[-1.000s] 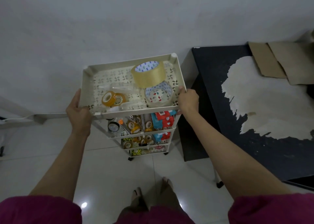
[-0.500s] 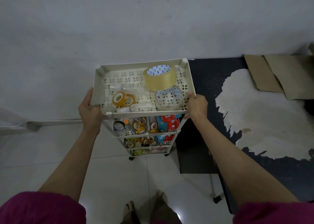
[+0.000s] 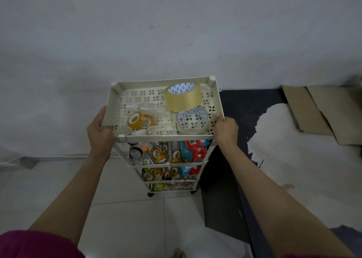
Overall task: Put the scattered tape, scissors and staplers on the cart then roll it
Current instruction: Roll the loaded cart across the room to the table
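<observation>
Plain home room: tiled floor (image 3: 125, 214), bare wall (image 3: 176, 32), worn black table (image 3: 293, 140).

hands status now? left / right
Left hand: closed on the left rim of the cart's top tray.
Right hand: closed on the tray's right rim.

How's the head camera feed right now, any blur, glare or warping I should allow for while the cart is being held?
Head view: dim, flat light with soft shadows; no strong glare on the top tray. Wide-angle warping bends the wall-floor line and stretches both forearms. The brown tape roll is sharp; items on the lower shelves are small and murky. The left hand and the right hand show no motion blur.
</observation>
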